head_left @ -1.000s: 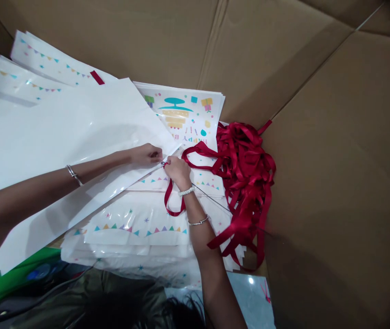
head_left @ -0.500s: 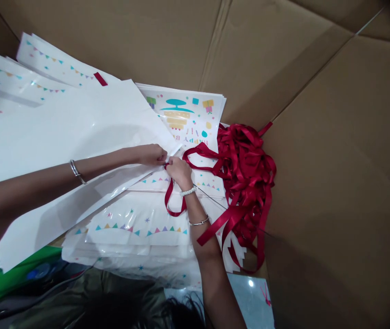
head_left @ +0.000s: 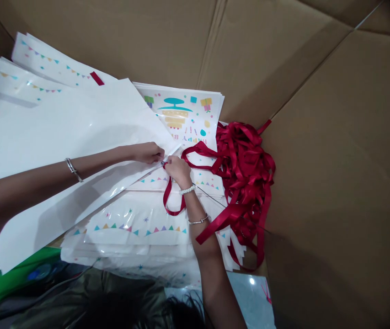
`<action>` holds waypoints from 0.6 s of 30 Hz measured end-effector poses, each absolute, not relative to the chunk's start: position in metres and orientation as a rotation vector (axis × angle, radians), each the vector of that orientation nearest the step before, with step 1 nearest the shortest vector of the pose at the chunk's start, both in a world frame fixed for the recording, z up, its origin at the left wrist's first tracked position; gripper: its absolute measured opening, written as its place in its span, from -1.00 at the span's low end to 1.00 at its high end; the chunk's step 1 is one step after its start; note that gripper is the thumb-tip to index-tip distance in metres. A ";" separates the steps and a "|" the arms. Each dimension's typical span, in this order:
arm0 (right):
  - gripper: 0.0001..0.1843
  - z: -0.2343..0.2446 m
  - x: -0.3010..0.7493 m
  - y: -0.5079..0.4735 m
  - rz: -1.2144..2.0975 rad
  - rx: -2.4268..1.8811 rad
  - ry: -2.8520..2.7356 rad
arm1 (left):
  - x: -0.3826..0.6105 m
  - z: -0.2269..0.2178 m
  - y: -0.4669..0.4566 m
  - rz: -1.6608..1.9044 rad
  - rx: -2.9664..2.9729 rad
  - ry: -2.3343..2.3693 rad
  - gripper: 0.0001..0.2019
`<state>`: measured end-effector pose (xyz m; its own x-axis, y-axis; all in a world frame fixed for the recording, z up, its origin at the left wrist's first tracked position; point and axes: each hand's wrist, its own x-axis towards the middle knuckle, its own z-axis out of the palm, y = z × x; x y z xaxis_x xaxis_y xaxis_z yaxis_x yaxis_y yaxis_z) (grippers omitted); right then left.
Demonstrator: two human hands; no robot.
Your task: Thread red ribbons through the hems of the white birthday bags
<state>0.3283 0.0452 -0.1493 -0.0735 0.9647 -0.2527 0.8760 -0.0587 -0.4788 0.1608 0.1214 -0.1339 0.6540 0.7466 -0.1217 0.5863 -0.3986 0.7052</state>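
While the left hand (head_left: pixel 146 154) curls shut over the edge of a glossy white printed bag (head_left: pixel 61 132), pinning it flat on the stack of bags (head_left: pixel 136 230), the right hand (head_left: pixel 177 171) has its grip clamped on a red satin ribbon (head_left: pixel 165 195) at that edge. The ribbon's slack drops in a loop, its loose tangle (head_left: pixel 246 178) lying just beside, within easy reach, against the cardboard box wall (head_left: pixel 332 137).
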 end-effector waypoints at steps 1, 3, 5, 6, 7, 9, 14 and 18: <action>-0.71 -0.150 0.328 0.046 0.805 -2.015 -2.035 | 0.160 -0.135 0.122 0.231 2.125 1.020 -0.82; -0.72 -0.151 0.329 0.046 0.805 -2.010 -2.035 | 0.158 -0.137 0.123 0.192 2.125 0.989 -0.85; -0.72 -0.151 0.329 0.046 0.807 -2.001 -2.033 | 0.156 -0.138 0.124 0.234 2.110 0.952 -0.88; -0.73 -0.150 0.330 0.046 0.810 -1.998 -2.032 | 0.155 -0.138 0.124 0.259 2.099 0.939 -0.88; -0.74 -0.150 0.330 0.046 0.814 -1.996 -2.031 | 0.154 -0.137 0.125 0.272 2.089 0.930 -0.88; -0.75 -0.150 0.330 0.046 0.817 -1.994 -2.031 | 0.152 -0.135 0.125 0.265 2.075 0.924 -0.89; -0.77 -0.152 0.329 0.047 0.821 -1.985 -2.032 | 0.146 -0.125 0.119 0.196 2.037 0.928 -0.93; -0.80 -0.151 0.332 0.047 0.861 -1.969 -1.998 | 0.145 -0.119 0.115 0.157 2.014 0.970 -0.87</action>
<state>0.3318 0.0475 -0.1512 -0.0878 0.9645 -0.2492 0.8435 -0.0611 -0.5336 0.1450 0.1146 -0.1186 0.6883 0.6855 -0.2375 0.5760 -0.3174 0.7533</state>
